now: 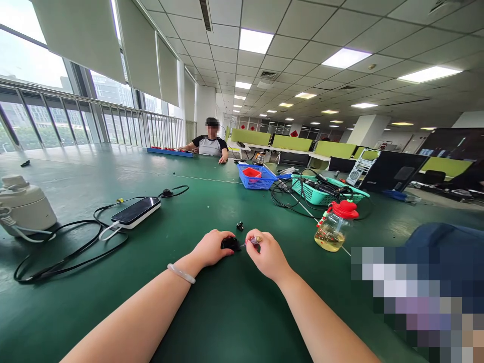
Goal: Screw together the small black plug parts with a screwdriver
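My left hand is closed round a small black part on the green tabletop, thumb and fingers at its sides. A pale bracelet circles that wrist. Pinched in my right hand is a small screwdriver with a clear handle; its thin shaft points left, its tip at or close to the black part's right side. I cannot tell whether the tip touches. Just beyond both hands lies a small dark metallic piece.
Left are a power bank-like device with cables and a white appliance. Right stand a red-lidded bottle, a teal basket with cables and a blue basket. One person sits opposite; another is close at right.
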Tool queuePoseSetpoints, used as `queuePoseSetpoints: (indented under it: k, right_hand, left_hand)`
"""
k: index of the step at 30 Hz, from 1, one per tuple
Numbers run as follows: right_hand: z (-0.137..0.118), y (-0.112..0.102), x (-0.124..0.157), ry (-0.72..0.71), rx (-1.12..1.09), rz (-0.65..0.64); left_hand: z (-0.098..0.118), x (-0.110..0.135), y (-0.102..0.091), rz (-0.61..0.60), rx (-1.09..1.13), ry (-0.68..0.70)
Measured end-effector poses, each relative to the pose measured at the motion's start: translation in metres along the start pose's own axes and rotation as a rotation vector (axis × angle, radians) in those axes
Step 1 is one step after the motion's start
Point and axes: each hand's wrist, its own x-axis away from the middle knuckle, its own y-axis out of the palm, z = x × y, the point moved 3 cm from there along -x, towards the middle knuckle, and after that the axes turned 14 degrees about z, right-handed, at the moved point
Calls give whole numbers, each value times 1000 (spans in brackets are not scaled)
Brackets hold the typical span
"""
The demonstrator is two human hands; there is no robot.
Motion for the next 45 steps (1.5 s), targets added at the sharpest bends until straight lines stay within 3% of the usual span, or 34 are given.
queuePoseSetpoints:
  k: [7, 15, 23, 33, 38, 41, 45]
  right_hand:
    - [-17, 0, 4, -168, -53, -66]
    - [-15, 5, 3, -139, -2, -112]
    - [-11, 3, 1, -60, 8, -106]
    - [1, 0, -1, 62, -7, -68]
    - [14, 2, 0, 233, -146, -28]
    - [20, 4, 0, 333, -238, -6]
    - [17, 2, 1, 318, -288, 13]
  left_hand:
    - [6, 1, -1, -10, 30, 29]
    - [13, 3, -2, 2, 20, 54]
    - [20, 7, -7, 14, -56, 135]
    - [23, 7, -13, 122, -134, 101]
    - [21, 5, -16, 159, -151, 41]
    - [16, 4, -16, 150, -122, 13]
    - [12, 6, -12, 33, -24, 43]
